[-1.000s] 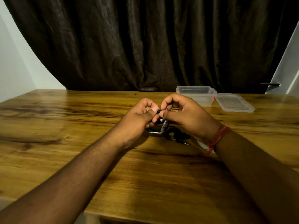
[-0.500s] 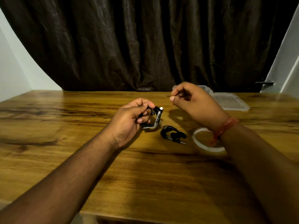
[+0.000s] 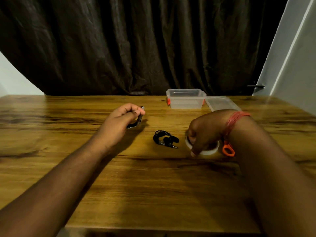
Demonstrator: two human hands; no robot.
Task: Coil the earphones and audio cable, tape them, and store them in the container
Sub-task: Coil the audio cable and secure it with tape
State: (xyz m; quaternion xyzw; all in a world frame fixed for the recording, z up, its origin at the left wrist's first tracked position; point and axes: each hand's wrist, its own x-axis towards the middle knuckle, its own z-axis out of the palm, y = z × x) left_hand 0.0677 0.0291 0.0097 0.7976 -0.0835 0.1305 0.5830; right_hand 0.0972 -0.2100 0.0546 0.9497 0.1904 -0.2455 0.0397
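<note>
The wooden table [image 3: 51, 151] is holding everything here, and the black earphones [image 3: 165, 139] lying in a small bundle near the middle of it are the landmark. Far to the left of the earphones, the left hand [image 3: 118, 120] is hanging just above the table with its fingers curled in. The thumb and fingers are pinching a coiled audio cable [image 3: 136, 121], which is dark and shiny and is sticking out of the hand on the side toward the earphones, with a small silver tip [image 3: 142, 108] poking up at the top. The earphones are lying flat on the wood with their little metal plug [image 3: 174, 147] pointing away to the right, and nothing is touching them. Just to the right of the earphones, the right hand [image 3: 204, 132] is reaching down onto a clear roll of tape [image 3: 209, 151], with its fingers curling over the ring and gripping it. A red thread band [image 3: 235, 119] is sitting around that wrist. Right of the tape, an orange handle loop [image 3: 228, 149] is peeking out from behind the wrist, and I cannot tell what tool it belongs to. Behind the earphones and a bit to the right, a clear plastic container [image 3: 186, 99] with orange clips is standing open at the back of the table. Its clear lid [image 3: 220, 102] is lying flat just beside it on the right.
</note>
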